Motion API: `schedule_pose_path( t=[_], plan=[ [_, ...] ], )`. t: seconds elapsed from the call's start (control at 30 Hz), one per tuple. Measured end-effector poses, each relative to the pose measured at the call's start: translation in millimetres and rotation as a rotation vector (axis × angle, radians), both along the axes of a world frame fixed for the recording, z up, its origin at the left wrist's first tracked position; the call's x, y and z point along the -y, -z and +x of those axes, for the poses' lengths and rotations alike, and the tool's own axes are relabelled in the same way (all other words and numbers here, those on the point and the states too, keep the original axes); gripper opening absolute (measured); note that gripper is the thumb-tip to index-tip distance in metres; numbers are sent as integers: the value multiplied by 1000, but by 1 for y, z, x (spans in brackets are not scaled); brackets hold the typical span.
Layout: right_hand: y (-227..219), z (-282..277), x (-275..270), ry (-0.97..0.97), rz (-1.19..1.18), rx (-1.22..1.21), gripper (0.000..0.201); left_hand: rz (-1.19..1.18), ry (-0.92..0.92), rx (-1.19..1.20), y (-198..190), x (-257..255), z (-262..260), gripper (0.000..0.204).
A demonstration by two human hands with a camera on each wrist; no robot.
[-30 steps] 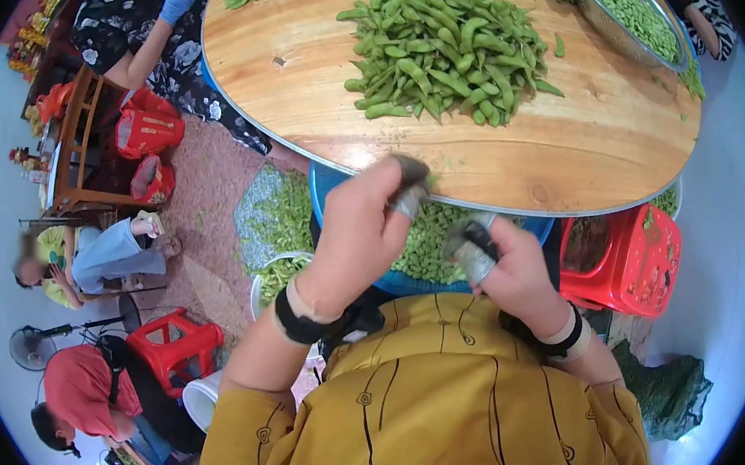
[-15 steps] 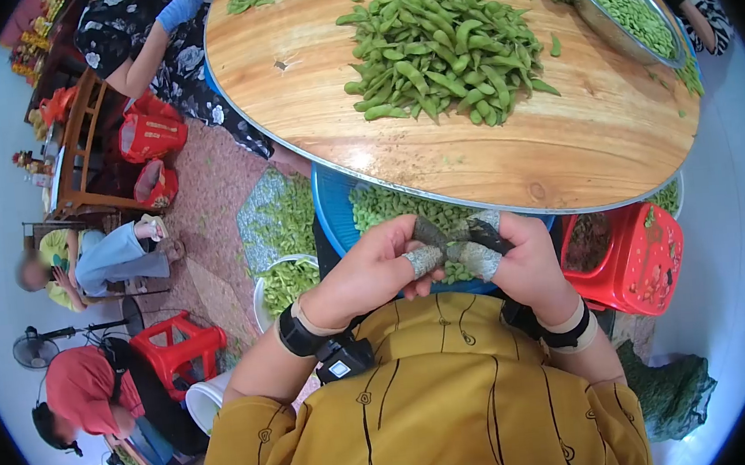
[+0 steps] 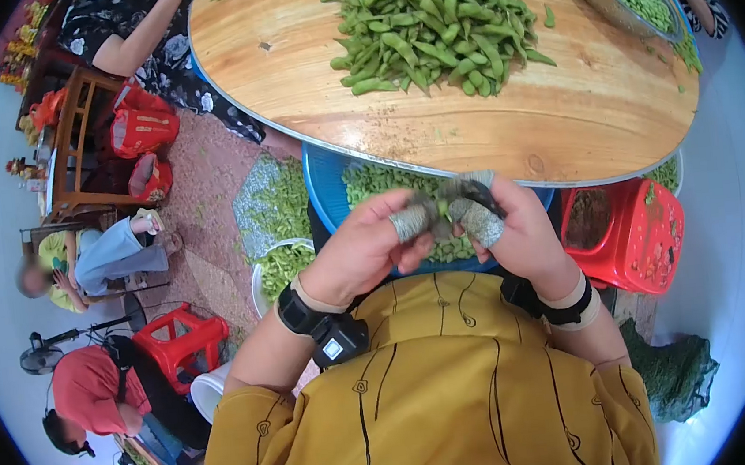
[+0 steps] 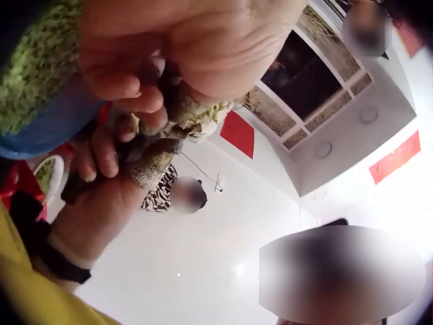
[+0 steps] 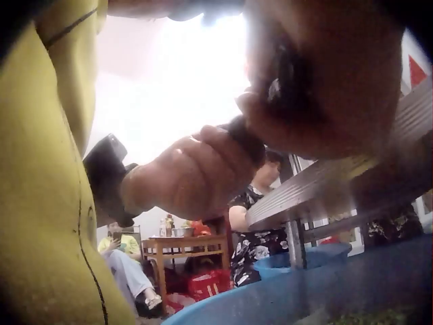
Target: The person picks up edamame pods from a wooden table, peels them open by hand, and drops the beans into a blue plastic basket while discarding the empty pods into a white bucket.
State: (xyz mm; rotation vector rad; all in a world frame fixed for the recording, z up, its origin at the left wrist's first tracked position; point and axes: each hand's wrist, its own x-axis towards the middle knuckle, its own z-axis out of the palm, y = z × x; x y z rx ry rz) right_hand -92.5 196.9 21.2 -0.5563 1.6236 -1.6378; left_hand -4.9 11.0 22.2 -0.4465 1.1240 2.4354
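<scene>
Over the blue basin (image 3: 320,184) my two hands meet, their thumbs and fingertips wrapped in greyish tape. My left hand (image 3: 358,250) pinches one side of a small green soybean pod (image 3: 443,209), and my right hand (image 3: 530,235) pinches the other; the wrapped fingers hide most of it. Shelled green beans (image 3: 372,182) fill the basin below. In the left wrist view the right hand (image 4: 101,206) faces the left one, fingers curled in. Just beyond, a heap of soybean pods (image 3: 439,36) lies on the wooden table (image 3: 289,89).
The table's metal-edged rim passes right ahead of the hands. A steel bowl (image 3: 584,1) of shelled beans sits at the table's far right. Beside the basin stand a white bucket (image 3: 258,288) of green pods and a red plastic stool (image 3: 636,254). Other people sit to the left.
A second ago the hands were apart, the left by the table edge. They came together over the basin, a pod between them, and are now slightly farther forward.
</scene>
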Motion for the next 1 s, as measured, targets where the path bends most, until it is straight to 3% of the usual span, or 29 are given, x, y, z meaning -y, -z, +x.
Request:
schedule_pose_path(
  t=[0.07, 0.1, 0.2, 0.4, 0.53, 0.6, 0.73, 0.8, 0.83, 0.9, 0.93, 1.0],
  plan=[
    [-1, 2, 3, 55, -12, 89, 27, -243, -128, -178, 0, 3, -2, 17],
    [-4, 3, 3, 45, 19, 70, 29, -349, -164, -157, -1, 0, -3, 15],
    [-3, 7, 1, 6, 84, -56, 25, -490, -171, -170, -3, -5, -4, 14],
    [-11, 7, 6, 12, 130, -41, 24, -616, -181, -260, 5, -11, -3, 16],
    [-8, 7, 5, 46, 114, 104, 27, -865, -148, -377, 10, -10, -2, 16],
    [-6, 5, 5, 50, 54, 172, 28, -1291, -62, -653, 10, -7, -4, 15],
    [-3, 0, 1, 6, 6, 263, 25, -1390, -22, -762, 6, -3, -5, 16],
    [-3, 0, -1, -23, -121, 466, 25, -626, 70, -217, -3, -2, -5, 16],
    [-4, 1, -2, -21, -120, 468, 25, -625, 72, -216, -1, -2, -3, 16],
    [-8, 1, -2, -80, -87, 368, 30, 359, -21, -71, 8, 0, 0, 19],
    [-2, 0, -1, -80, -87, 368, 30, 359, -21, -71, 13, -1, 0, 19],
    [16, -3, 3, 44, -95, -891, 36, 554, 43, -137, 24, -3, -1, 26]
  ],
)
